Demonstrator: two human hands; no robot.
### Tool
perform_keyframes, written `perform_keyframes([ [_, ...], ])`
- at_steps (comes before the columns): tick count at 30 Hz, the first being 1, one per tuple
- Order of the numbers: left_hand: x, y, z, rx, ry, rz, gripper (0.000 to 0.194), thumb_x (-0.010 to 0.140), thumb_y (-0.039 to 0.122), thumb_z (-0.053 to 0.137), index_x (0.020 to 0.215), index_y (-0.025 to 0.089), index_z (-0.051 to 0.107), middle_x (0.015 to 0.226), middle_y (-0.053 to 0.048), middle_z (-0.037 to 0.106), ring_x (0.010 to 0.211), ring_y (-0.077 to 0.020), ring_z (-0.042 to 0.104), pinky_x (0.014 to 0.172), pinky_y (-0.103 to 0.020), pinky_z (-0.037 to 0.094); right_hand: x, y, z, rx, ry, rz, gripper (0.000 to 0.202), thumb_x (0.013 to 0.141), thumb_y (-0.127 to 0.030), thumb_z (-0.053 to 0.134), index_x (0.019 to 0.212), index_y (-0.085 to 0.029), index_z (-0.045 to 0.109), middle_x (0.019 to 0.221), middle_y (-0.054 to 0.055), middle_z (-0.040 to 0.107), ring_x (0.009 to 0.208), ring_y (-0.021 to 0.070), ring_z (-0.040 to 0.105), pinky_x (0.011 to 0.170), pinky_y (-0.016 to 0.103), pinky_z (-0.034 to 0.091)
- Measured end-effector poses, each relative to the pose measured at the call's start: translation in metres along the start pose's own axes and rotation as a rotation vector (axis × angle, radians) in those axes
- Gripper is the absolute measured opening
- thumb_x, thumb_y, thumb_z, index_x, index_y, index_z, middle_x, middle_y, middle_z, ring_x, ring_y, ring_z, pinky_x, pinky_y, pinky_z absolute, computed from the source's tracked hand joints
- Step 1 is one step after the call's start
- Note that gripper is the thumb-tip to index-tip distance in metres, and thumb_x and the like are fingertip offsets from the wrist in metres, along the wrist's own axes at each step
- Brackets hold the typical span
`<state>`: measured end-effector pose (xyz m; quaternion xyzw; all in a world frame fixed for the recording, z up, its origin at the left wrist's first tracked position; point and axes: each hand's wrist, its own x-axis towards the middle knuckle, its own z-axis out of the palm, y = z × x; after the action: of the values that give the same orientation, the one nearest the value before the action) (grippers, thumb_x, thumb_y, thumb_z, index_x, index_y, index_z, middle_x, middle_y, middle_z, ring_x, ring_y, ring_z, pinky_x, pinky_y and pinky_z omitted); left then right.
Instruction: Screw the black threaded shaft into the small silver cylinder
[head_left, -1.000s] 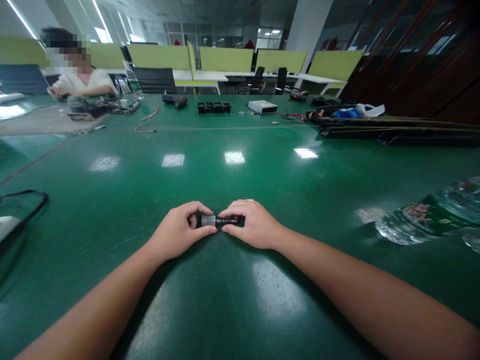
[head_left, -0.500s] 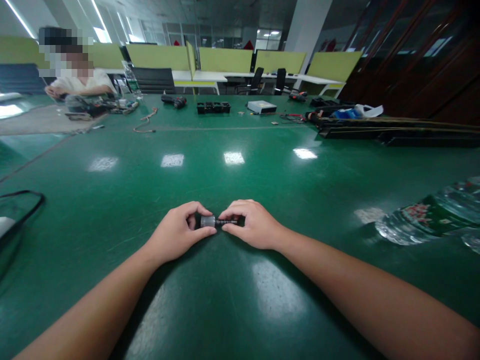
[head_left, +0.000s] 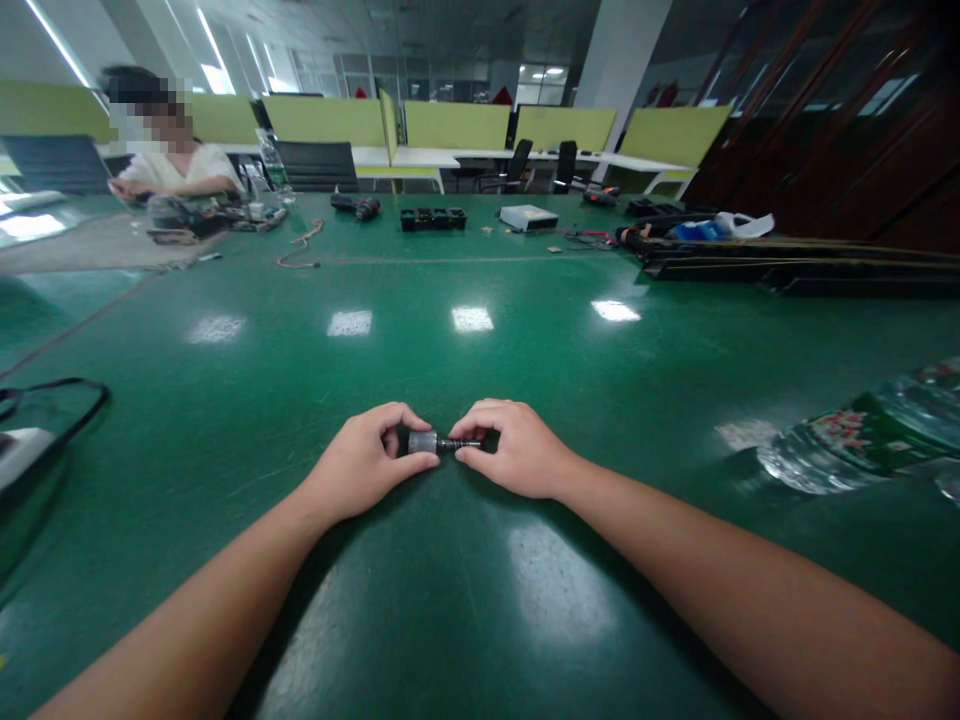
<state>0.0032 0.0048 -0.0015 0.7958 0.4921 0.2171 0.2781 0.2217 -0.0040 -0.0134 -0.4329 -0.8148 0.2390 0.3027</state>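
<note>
Just above the green tabletop (head_left: 390,340), or resting on it, is a small grey metal cylinder (head_left: 422,442) with a thin dark ridged shaft (head_left: 459,444) pointing right. My left hand (head_left: 375,448) is closed around the cylinder, thumb below and fingers above. On the shaft side, my right hand (head_left: 517,448) is closed in a pinch, its thumb under the shaft and its fingertips over it. The shaft's tip shows between the right thumb and fingers. Whether the shaft and cylinder are one piece, I cannot tell.
A large clear water bottle (head_left: 855,430) lies at the right. A white block (head_left: 22,455) and black cable (head_left: 90,395) lie at the left edge. Far across are a power drill (head_left: 356,206), a black part (head_left: 433,219), a white box (head_left: 529,217), long black strips (head_left: 795,262) and a seated person (head_left: 180,165).
The whole view has shifted slightly, so everything appears a little further right. Both hands keep the same grip on the cylinder and shaft.
</note>
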Motion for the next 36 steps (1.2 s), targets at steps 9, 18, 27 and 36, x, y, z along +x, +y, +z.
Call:
perform_keyframes([
  [9, -0.001, 0.0, 0.0, -0.014, -0.001, 0.004, 0.032, 0.074, 0.043, 0.072, 0.093, 0.019, 0.066, 0.062, 0.005, 0.051, 0.056, -0.0126, 0.048, 0.055, -0.023, 0.035, -0.001, -0.001, 0.0, -0.009, 0.008, 0.006, 0.012, 0.073, -0.017, 0.072, 0.084, -0.018, 0.07, 0.077, 0.001, 0.066, 0.074, 0.0135, 0.058, 0.071, 0.027, 0.042],
  [18, -0.002, -0.003, 0.0, -0.026, 0.005, -0.002, 0.032, 0.075, 0.042, 0.072, 0.095, 0.018, 0.065, 0.065, 0.004, 0.053, 0.057, -0.0125, 0.049, 0.057, -0.023, 0.037, -0.002, 0.001, -0.003, -0.036, 0.03, 0.051, 0.009, 0.073, -0.015, 0.071, 0.081, -0.018, 0.071, 0.077, 0.001, 0.067, 0.074, 0.0136, 0.058, 0.071, 0.027, 0.043],
  [27, -0.001, -0.007, 0.001, -0.016, 0.021, -0.026, 0.033, 0.076, 0.044, 0.072, 0.096, 0.019, 0.065, 0.064, 0.005, 0.053, 0.057, -0.0133, 0.051, 0.057, -0.024, 0.037, -0.002, 0.012, -0.017, -0.091, 0.192, 0.245, 0.007, 0.068, -0.016, 0.07, 0.075, -0.018, 0.073, 0.072, 0.001, 0.066, 0.064, 0.0124, 0.056, 0.062, 0.026, 0.043],
  [36, 0.0, -0.004, 0.001, -0.018, 0.032, -0.028, 0.032, 0.074, 0.042, 0.073, 0.096, 0.019, 0.065, 0.062, 0.006, 0.05, 0.057, -0.0131, 0.049, 0.058, -0.025, 0.037, -0.002, 0.008, -0.009, -0.068, 0.067, 0.111, 0.009, 0.07, -0.016, 0.071, 0.078, -0.018, 0.073, 0.073, 0.001, 0.065, 0.067, 0.0126, 0.056, 0.063, 0.026, 0.044],
])
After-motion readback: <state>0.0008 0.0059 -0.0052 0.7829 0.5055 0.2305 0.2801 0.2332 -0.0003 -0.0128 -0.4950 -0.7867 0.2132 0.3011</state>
